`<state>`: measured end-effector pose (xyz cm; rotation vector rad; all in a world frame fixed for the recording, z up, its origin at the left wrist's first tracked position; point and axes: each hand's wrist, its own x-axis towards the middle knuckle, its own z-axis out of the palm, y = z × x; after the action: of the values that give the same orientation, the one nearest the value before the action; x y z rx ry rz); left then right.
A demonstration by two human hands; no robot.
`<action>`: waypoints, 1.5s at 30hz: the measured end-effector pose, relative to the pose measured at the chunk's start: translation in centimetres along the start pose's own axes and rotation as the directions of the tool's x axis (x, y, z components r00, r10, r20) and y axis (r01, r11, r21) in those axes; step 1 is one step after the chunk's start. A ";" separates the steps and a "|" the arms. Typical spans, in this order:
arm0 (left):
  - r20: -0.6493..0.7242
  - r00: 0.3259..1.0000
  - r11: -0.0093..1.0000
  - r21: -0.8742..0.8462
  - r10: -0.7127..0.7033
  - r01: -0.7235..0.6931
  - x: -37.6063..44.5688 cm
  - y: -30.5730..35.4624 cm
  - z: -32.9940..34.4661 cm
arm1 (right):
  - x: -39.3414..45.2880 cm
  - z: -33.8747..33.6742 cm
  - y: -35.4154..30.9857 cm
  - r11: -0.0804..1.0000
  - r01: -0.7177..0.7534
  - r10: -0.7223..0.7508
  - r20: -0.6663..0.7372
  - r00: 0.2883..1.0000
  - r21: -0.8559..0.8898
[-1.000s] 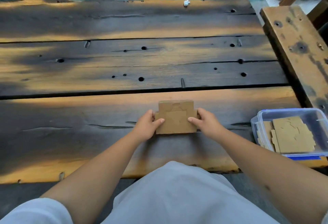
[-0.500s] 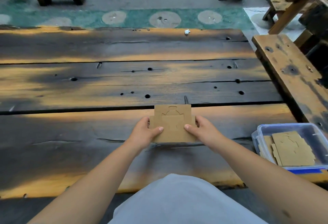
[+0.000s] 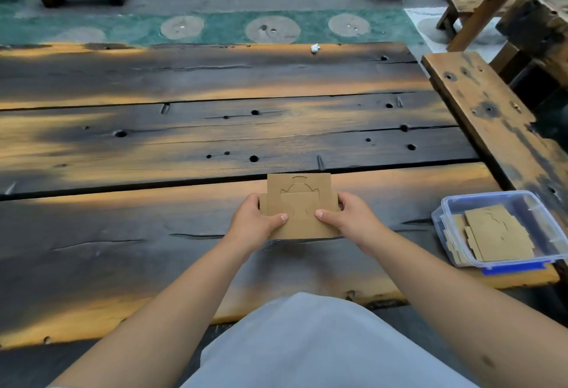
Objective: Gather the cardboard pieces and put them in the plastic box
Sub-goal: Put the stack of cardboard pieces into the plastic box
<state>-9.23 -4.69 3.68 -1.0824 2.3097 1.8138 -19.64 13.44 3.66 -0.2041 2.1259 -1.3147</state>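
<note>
Cardboard pieces (image 3: 299,207), gathered into one flat stack, sit pinched between both hands above the wooden table's (image 3: 123,234) near plank, probably squared for carrying. The left hand (image 3: 256,221) grips the stack's left edge, thumb on top; the right hand (image 3: 349,217) mirrors it. Whether the stack touches the wood is unclear. Far right, the open plastic box (image 3: 442,221) already holds flat pieces.

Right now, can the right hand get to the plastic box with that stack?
Probably yes. The right hand grips the cardboard stack, the plastic box sits open to its right, and bare table lies between.
</note>
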 end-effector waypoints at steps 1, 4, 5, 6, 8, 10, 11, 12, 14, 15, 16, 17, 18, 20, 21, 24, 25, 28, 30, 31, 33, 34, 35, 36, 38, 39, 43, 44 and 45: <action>0.005 1.000 1.000 0.011 -0.003 0.003 0.0 0.0 0.0 | -0.2 0.1 0.0 1.000 -0.010 0.010 -0.011 1.000 0.004; 0.026 1.000 1.000 0.021 -0.015 0.014 -0.1 0.0 0.4 | -0.7 -0.1 0.3 0.998 -0.038 0.040 -0.043 0.998 0.042; 0.034 0.999 1.000 0.023 -0.017 0.017 -0.2 0.0 0.6 | -0.9 -0.3 0.5 0.997 -0.049 0.052 -0.055 0.997 0.054; 0.040 0.999 0.999 0.031 -0.019 0.018 -0.2 0.1 0.8 | -1.1 -0.5 0.7 0.996 -0.058 0.062 -0.065 0.996 0.060; 0.049 0.999 0.999 0.043 -0.024 0.022 -0.3 0.3 1.5 | -1.3 -0.9 1.1 0.996 -0.070 0.074 -0.082 0.994 0.057; 0.056 0.998 0.998 0.054 -0.033 0.030 -0.4 0.6 2.4 | -1.5 -1.5 1.7 0.996 -0.077 0.080 -0.095 0.992 0.033; 0.056 0.998 0.997 0.073 -0.039 0.034 -0.5 0.8 3.2 | -1.6 -2.1 2.1 0.996 -0.083 0.085 -0.098 0.992 0.023; 0.057 0.997 0.995 0.087 -0.048 0.043 -0.5 0.8 3.5 | -1.5 -2.4 2.3 0.996 -0.086 0.087 -0.102 0.991 0.010; 0.059 0.997 0.992 0.113 -0.059 0.052 -0.6 0.9 4.4 | -1.5 -3.1 2.8 0.996 -0.092 0.090 -0.105 0.990 -0.013; 0.056 0.997 0.990 0.128 -0.062 0.054 -0.6 1.1 5.2 | -1.4 -3.8 3.1 0.995 -0.095 0.091 -0.103 0.990 -0.029; 0.053 0.996 0.988 0.140 -0.067 0.059 -0.6 1.2 5.8 | -1.4 -4.5 3.4 0.994 -0.099 0.093 -0.105 0.990 -0.052; 0.052 0.996 0.987 0.151 -0.072 0.063 -0.6 1.4 6.6 | -1.4 -5.1 3.7 0.992 -0.104 0.096 -0.107 0.990 -0.076; 0.055 0.996 0.984 0.167 -0.074 0.064 -0.5 1.7 7.4 | -1.4 -6.0 4.1 0.990 -0.109 0.099 -0.111 0.989 -0.089; 0.062 0.996 0.975 0.215 -0.069 0.054 -0.5 2.3 9.6 | -1.5 -8.0 4.9 0.988 -0.117 0.104 -0.120 0.987 -0.101; 0.063 0.996 0.970 0.239 -0.065 0.048 -0.5 2.7 10.8 | -1.6 -9.1 5.3 0.987 -0.121 0.107 -0.127 0.986 -0.107; 0.055 0.998 0.952 0.305 -0.044 0.025 -0.7 4.1 15.0 | -2.0 -13.0 6.7 0.983 -0.139 0.121 -0.143 0.982 -0.120; 0.055 0.998 0.945 0.327 -0.034 0.014 -0.9 4.5 16.4 | -2.1 -14.3 7.3 0.982 -0.139 0.120 -0.146 0.982 -0.125; 0.088 0.996 0.934 0.357 -0.023 -0.010 -1.0 5.9 20.8 | -2.3 -18.5 8.8 0.978 -0.149 0.125 -0.163 0.979 -0.145; 0.115 0.993 0.926 0.376 -0.026 -0.019 -1.1 6.8 23.8 | -2.4 -21.3 9.9 0.978 -0.159 0.135 -0.176 0.975 -0.132; 0.124 0.992 0.923 0.384 -0.023 -0.026 -1.1 7.3 25.3 | -2.4 -22.7 10.6 0.979 -0.167 0.144 -0.181 0.973 -0.119; 0.138 0.990 0.917 0.398 -0.016 -0.041 -1.0 8.1 28.4 | -2.4 -25.4 12.0 0.976 -0.183 0.159 -0.193 0.968 -0.116; 0.144 0.989 0.914 0.402 -0.014 -0.046 -0.9 8.4 29.4 | -2.4 -26.3 12.4 0.974 -0.189 0.163 -0.197 0.967 -0.124; 0.155 0.988 0.914 0.403 -0.013 -0.052 -0.8 8.9 31.3 | -2.4 -28.1 13.1 0.971 -0.197 0.168 -0.203 0.965 -0.133; 0.159 0.987 0.913 0.404 -0.015 -0.051 -0.7 9.0 32.2 | -2.3 -28.9 13.4 0.970 -0.198 0.166 -0.206 0.964 -0.143; 0.169 0.985 0.909 0.413 -0.016 -0.056 -0.6 9.7 35.4 | -2.1 -31.8 14.7 0.962 -0.212 0.172 -0.223 0.959 -0.170; 0.168 0.986 0.903 0.425 -0.017 -0.057 -0.6 10.0 36.7 | -2.0 -32.9 15.2 0.958 -0.223 0.180 -0.228 0.957 -0.182; 0.178 0.983 0.873 0.484 -0.034 -0.058 -0.4 10.7 41.6 | -1.5 -36.6 17.3 0.938 -0.258 0.199 -0.248 0.948 -0.232; 0.182 0.982 0.866 0.497 -0.042 -0.055 -0.3 10.8 42.7 | -1.3 -37.4 17.9 0.937 -0.262 0.203 -0.251 0.947 -0.232; 0.188 0.981 0.859 0.509 -0.048 -0.056 -0.2 10.9 43.6 | -1.1 -38.0 18.4 0.936 -0.270 0.212 -0.251 0.944 -0.225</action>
<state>-31.79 33.89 -1.27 -0.7742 2.4511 1.1195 -37.34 51.64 0.29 0.1062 2.4210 -0.9532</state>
